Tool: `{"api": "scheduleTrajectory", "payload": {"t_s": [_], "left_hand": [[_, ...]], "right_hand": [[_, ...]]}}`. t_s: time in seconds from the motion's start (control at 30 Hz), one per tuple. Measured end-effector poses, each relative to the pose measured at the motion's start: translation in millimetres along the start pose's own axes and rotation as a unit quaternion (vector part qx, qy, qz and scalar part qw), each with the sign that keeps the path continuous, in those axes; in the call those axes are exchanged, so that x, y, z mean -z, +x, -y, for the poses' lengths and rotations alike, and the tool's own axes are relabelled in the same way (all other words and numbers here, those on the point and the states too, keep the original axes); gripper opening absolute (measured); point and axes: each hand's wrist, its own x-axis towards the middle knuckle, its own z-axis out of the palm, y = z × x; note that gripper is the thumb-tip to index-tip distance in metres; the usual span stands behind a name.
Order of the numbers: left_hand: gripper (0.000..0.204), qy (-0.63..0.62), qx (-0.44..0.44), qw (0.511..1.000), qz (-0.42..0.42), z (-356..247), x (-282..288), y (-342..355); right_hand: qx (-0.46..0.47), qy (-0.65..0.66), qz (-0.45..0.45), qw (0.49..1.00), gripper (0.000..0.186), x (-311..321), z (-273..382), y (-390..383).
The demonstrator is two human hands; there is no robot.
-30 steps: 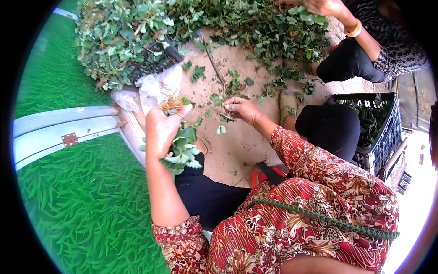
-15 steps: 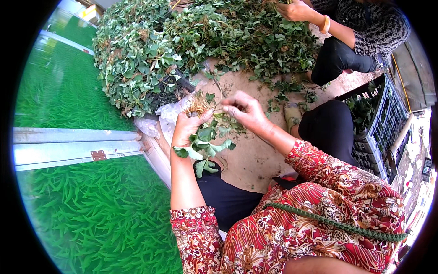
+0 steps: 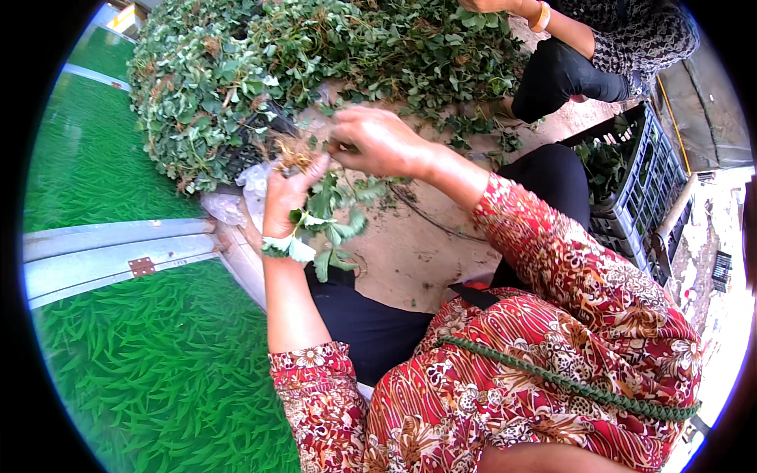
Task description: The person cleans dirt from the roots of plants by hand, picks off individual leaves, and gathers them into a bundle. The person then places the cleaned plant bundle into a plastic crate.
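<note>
My left hand (image 3: 282,201) is closed around a small bunch of strawberry seedlings (image 3: 335,229). Their toothed green leaves hang down past my wrist, and the tangled brown roots (image 3: 293,154) stick up above my thumb. Close beside the roots is my right hand (image 3: 374,142), its fingers curled in a pinch near the tip of my left thumb. What those fingers hold, if anything, is hidden and slightly blurred.
A large heap of seedlings (image 3: 315,55) lies ahead, partly over a black crate (image 3: 272,118). Opposite sits another person (image 3: 572,79). At the right stands a dark plastic crate (image 3: 631,197) with leaves inside. Green printed sheeting (image 3: 158,370) and a metal rail (image 3: 118,252) are left.
My right hand has moved left and up, its fingers now curled by the roots. My left hand still grips the seedlings. The view has shifted slightly, sliding the surroundings left and up.
</note>
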Motion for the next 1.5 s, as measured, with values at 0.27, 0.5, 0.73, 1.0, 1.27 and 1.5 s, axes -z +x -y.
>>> {"api": "scheduleTrajectory", "payload": {"t_s": [0.27, 0.5, 0.73, 1.0, 1.27, 1.5], "left_hand": [[0.021, 0.158, -0.079, 0.97, -0.169, -2.2, 20.9, -12.0], [0.013, 0.208, -0.114, 0.923, -0.302, -45.3, 70.0, -73.4], [0.026, -0.075, -0.209, 0.929, -0.296, -5.8, 121.5, -107.0], [0.024, -0.165, -0.204, 0.92, -0.29, -19.3, 107.5, -98.0], [0.023, -0.182, -0.168, 0.924, -0.292, -18.6, 107.5, -101.0], [0.018, -0.071, -0.192, 0.927, -0.313, -20.1, 108.7, -98.2]], "right_hand": [[-0.312, 0.141, -0.056, 0.938, 0.023, -31.0, -99.9, 51.3], [-0.335, -0.131, 0.389, 0.848, 0.056, -159.0, -187.1, -78.9], [-0.321, -0.182, 0.343, 0.864, 0.043, -224.1, -228.3, -102.6], [-0.193, -0.004, 0.132, 0.972, 0.04, -265.2, -214.6, 2.9], [-0.301, -0.079, 0.278, 0.909, 0.038, -339.8, -229.5, 40.6], [-0.311, 0.018, 0.165, 0.936, 0.033, -296.3, -190.7, -34.5]]}}
